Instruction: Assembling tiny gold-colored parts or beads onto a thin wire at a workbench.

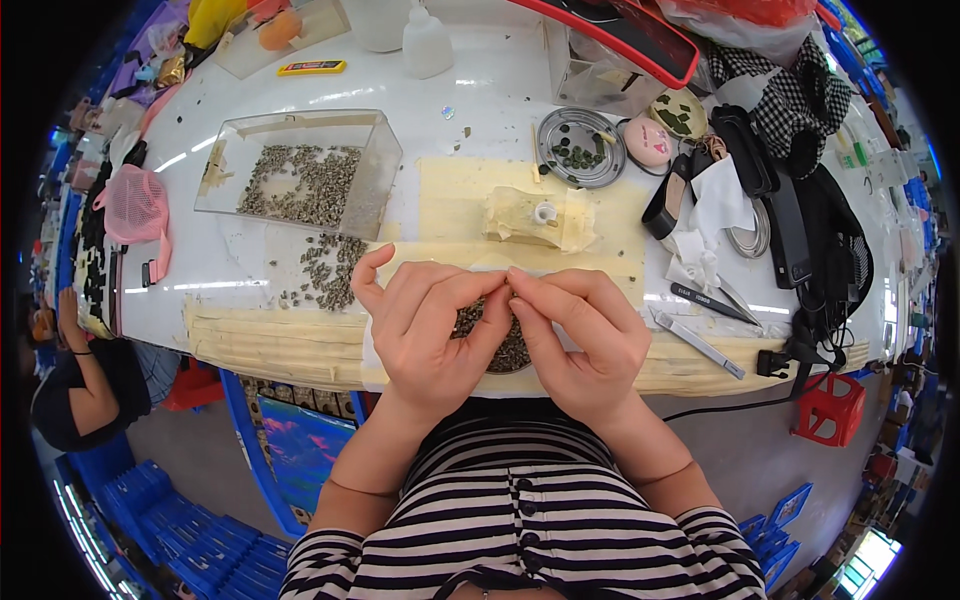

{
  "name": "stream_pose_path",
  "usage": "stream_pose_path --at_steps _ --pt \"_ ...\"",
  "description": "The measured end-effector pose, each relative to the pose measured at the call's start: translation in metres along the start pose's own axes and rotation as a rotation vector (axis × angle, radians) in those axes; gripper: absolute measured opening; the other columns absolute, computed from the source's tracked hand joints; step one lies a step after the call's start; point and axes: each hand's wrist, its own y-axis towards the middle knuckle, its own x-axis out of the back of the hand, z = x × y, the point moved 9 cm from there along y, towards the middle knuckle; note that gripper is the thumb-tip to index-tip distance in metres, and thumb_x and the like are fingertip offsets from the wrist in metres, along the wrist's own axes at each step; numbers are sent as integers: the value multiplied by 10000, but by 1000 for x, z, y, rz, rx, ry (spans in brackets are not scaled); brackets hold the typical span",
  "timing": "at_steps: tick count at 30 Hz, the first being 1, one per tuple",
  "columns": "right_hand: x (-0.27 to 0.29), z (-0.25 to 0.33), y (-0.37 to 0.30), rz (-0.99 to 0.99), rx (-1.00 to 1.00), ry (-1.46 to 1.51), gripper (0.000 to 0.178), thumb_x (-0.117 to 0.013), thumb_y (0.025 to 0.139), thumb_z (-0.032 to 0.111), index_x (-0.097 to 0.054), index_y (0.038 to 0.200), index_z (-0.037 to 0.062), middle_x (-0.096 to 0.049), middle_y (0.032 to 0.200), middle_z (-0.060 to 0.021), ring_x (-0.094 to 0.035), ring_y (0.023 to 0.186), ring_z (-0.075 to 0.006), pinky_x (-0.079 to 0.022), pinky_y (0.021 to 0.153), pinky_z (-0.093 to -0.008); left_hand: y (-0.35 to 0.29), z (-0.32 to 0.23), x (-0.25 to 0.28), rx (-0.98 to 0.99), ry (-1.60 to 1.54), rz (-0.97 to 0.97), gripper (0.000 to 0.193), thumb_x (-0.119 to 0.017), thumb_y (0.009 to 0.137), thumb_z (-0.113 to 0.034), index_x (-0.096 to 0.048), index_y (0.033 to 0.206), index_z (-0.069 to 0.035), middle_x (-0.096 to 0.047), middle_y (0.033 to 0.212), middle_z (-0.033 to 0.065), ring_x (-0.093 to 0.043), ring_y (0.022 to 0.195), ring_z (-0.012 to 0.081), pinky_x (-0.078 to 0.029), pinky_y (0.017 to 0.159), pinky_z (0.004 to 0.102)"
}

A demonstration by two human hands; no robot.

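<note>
Along the near edge of the white worktop [480, 70], strips of pale masking tape [270, 340] run in layers, and the two hands work just above that edge, close to the striped shirt [530, 520]. At the far left a pink mesh basket [135, 205] sits by the worktop's left rim, with another person's arm [85, 370] below it, off the worktop. Next comes a clear plastic box [300, 170] lying tilted, holding small dark grey-green parts; more of these parts [325, 275] spill loose onto bare worktop just below it, leaving a little open strip between them and the hands.

Left hand [425, 325] has its forefinger crooked upward and its other fingers curled, fingertips meeting the right hand [580, 335] at a pinch. Both are closed together on something tiny, too small to tell. Beneath them lies a heap of small dark parts [505, 350], partly hidden.

Behind the hands stands a taped lump [535, 218], then a round metal dish [580, 147]. Right of the hands, tweezers [700, 343] lie near the edge, and black cables [820, 270] crowd the right rim.
</note>
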Motion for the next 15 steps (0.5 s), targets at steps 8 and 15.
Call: stream_pose_path --at_steps 8,15 --pt "-5 15 1 42 145 -87 347 -776 718 -36 -754 1056 38 -671 846 -76 -636 695 -184 -502 567 -268 1 3 2 27 -4 18 189 -802 702 -77 -706 859 -120 -631 748 -32 -591 675 142 -306 1012 415" --pt "-5 10 0 39 97 -134 319 -780 729 -26 -748 1045 6 -678 842 -86 -636 682 -184 -504 570 -268 -3 5 8 38 -58 -11 163 -801 711 -93 -707 839 -134 -622 739 -40 -579 658 130 -302 1010 424"
